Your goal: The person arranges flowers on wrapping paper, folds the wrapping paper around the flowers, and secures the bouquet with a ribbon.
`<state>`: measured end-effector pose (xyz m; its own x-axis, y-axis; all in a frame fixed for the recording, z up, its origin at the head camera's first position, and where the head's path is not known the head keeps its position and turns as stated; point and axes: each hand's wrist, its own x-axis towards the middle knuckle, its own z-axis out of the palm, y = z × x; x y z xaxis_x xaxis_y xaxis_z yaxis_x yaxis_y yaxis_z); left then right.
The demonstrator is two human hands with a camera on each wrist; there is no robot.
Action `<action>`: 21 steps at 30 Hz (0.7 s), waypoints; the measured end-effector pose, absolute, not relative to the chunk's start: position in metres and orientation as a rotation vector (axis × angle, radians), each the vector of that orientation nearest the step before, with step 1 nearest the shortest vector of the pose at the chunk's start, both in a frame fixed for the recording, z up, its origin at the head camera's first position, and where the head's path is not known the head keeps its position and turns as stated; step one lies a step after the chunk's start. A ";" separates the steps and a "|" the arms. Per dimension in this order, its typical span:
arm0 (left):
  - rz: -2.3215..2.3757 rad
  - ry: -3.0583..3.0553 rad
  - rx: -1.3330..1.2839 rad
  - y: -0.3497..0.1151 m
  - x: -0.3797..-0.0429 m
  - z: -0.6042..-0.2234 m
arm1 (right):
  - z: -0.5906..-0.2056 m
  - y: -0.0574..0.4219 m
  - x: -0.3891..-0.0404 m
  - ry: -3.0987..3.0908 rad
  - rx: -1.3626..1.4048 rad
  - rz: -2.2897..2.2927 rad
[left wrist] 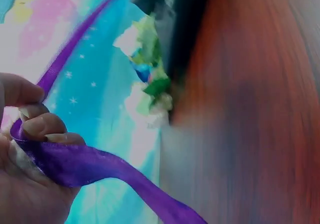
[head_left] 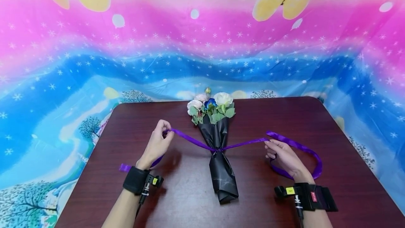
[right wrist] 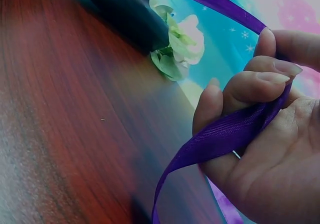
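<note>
A bouquet with white, pale pink and blue flowers [head_left: 223, 99] lies on the table, its stems covered in black wrapping paper [head_left: 223, 178]. A purple ribbon [head_left: 193, 140] is cinched round the narrow waist of the wrapping, and both its ends stretch outward. On the left side, my left hand [head_left: 159, 141] pinches one length; its tail hangs past the palm in the left wrist view. Off to the right, my right hand [head_left: 284, 156] pinches the other length between thumb and finger. That tail loops over the tabletop beyond the hand. Whether the ribbon is knotted is too small to tell.
The dark reddish wooden table [head_left: 259, 207] has rounded far corners. Behind and beside it hangs a printed cloth backdrop [head_left: 202, 59] in pink and blue with snowflakes. Each wrist wears a black strap [head_left: 136, 180] with a small camera and cable.
</note>
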<state>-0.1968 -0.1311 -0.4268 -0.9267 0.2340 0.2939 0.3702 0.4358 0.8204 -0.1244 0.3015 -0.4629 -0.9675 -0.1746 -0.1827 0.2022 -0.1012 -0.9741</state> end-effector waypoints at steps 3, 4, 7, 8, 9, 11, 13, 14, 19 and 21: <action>-1.542 -2.524 -0.532 -0.128 -0.196 -0.420 | -0.464 0.301 -0.124 1.911 0.030 -2.171; -1.524 -2.521 -0.530 -0.128 -0.196 -0.417 | -0.465 0.301 -0.124 1.905 0.035 -2.177; -1.391 -2.512 -0.534 -0.124 -0.196 -0.407 | -0.465 0.301 -0.123 1.900 0.045 -2.182; -1.323 -2.513 -0.534 -0.122 -0.196 -0.404 | -0.465 0.301 -0.123 1.902 0.047 -2.182; -1.239 -2.511 -0.536 -0.121 -0.196 -0.401 | -0.465 0.302 -0.123 1.906 0.047 -2.179; -1.040 -2.508 -0.541 -0.117 -0.196 -0.394 | -0.464 0.302 -0.122 1.910 0.042 -2.173; -0.855 -2.506 -0.532 -0.114 -0.196 -0.389 | -0.464 0.302 -0.121 1.897 0.018 -2.173; -0.776 -2.508 -0.531 -0.112 -0.196 -0.387 | -0.464 0.303 -0.121 1.884 0.007 -2.179; -0.547 -2.565 -0.564 -0.105 -0.198 -0.381 | -0.462 0.302 -0.120 1.774 -0.079 -2.240; -0.506 -2.616 -0.602 -0.105 -0.199 -0.382 | -0.461 0.301 -0.120 1.761 -0.108 -2.251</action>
